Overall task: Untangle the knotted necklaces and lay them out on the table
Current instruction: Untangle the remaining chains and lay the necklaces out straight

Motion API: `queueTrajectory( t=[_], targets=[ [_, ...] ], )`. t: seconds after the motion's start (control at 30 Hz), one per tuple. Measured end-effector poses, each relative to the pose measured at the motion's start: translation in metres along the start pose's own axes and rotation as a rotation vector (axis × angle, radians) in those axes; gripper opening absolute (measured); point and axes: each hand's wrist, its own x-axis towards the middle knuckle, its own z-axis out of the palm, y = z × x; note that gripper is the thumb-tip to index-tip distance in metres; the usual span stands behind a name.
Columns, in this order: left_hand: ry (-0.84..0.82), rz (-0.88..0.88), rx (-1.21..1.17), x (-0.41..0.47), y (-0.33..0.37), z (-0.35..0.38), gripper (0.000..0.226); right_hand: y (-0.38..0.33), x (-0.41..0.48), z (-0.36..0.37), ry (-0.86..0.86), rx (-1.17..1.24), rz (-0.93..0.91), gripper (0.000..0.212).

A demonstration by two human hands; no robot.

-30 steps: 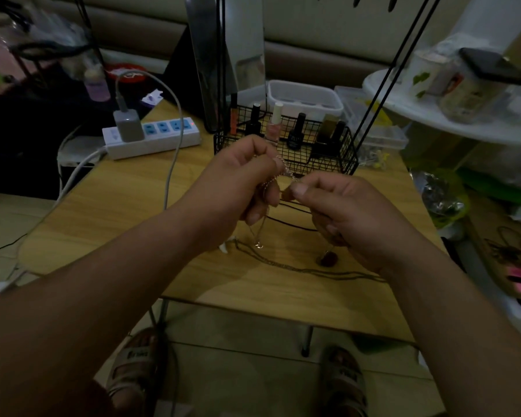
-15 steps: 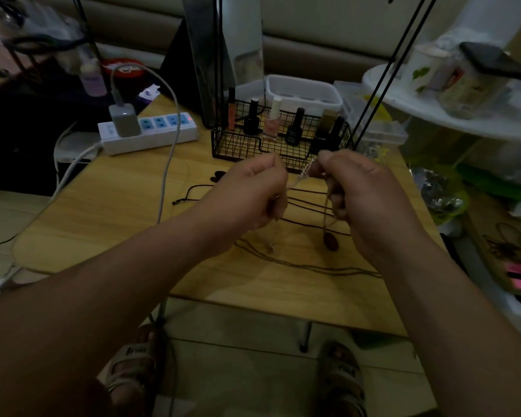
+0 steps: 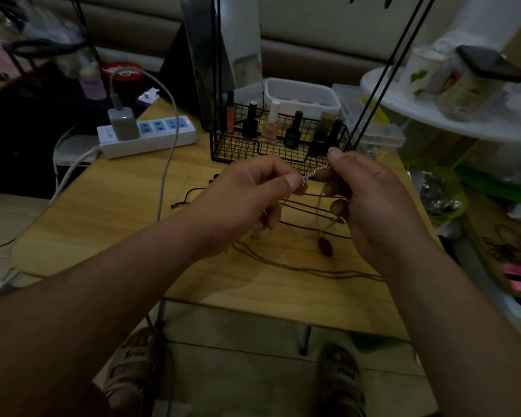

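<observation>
A thin silver chain necklace [image 3: 315,172] is stretched between my two hands above the wooden table [image 3: 109,212]. My left hand [image 3: 247,200] pinches one end between thumb and forefinger. My right hand [image 3: 370,200] pinches the other end, and a loop of the chain hangs below it with a dark oval pendant [image 3: 325,246]. Black cord necklaces [image 3: 310,212] lie in lines on the table under my hands. A long thin chain [image 3: 307,269] lies nearer the front edge.
A black wire basket [image 3: 238,145] with nail polish bottles stands just behind my hands. A white power strip [image 3: 151,136] with a charger and a grey cable [image 3: 166,170] sits at the back left. Two black rods [image 3: 385,76] lean over the right side. My sandalled feet show below the table.
My hands have drawn slightly apart, stretching the silver chain between them. The pendant loop still hangs below my right hand, swinging little.
</observation>
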Motion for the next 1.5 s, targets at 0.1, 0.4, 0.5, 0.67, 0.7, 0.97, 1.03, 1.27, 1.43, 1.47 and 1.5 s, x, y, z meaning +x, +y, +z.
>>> queueTrajectory(
  t=[0.1, 0.4, 0.5, 0.67, 0.7, 0.97, 1.03, 1.27, 1.43, 1.47, 1.5],
  targets=[
    [-0.014, -0.001, -0.027, 0.0, 0.001, 0.0, 0.015, -0.002, 0.0, -0.001, -0.087, 0.102, 0.071, 0.015],
    [-0.039, 0.032, -0.033, -0.001, 0.001, -0.006, 0.015, 0.0, -0.001, -0.005, -0.263, -0.164, -0.078, 0.004],
    [-0.015, 0.043, 0.017, 0.0, 0.001, -0.009, 0.017, 0.002, -0.001, -0.003, -0.203, -0.253, -0.174, 0.008],
    [0.022, 0.093, 0.144, 0.001, -0.003, -0.013, 0.009, 0.002, -0.001, -0.001, -0.209, -0.332, -0.169, 0.01],
    [0.021, 0.111, 0.171, 0.001, -0.003, -0.012, 0.006, 0.003, -0.001, 0.0, -0.215, -0.327, -0.148, 0.01],
    [0.003, 0.166, 0.279, 0.001, -0.005, -0.009, 0.005, 0.005, -0.002, 0.004, -0.2, -0.228, -0.011, 0.012],
    [0.01, 0.164, 0.258, 0.002, -0.004, -0.011, 0.003, 0.005, -0.001, 0.004, -0.203, -0.171, 0.01, 0.011],
    [0.067, 0.196, 0.289, 0.003, -0.004, -0.011, 0.004, 0.006, -0.001, 0.006, -0.222, -0.089, 0.09, 0.01],
    [0.054, 0.13, 0.166, 0.003, 0.0, -0.015, 0.008, 0.002, -0.002, 0.002, -0.29, -0.12, 0.05, 0.012],
    [0.043, 0.111, 0.132, 0.002, 0.0, -0.015, 0.009, 0.001, -0.002, 0.001, -0.304, -0.122, 0.041, 0.011],
    [0.033, 0.091, 0.099, 0.002, 0.001, -0.015, 0.01, 0.001, -0.002, 0.0, -0.319, -0.124, 0.031, 0.009]
  ],
)
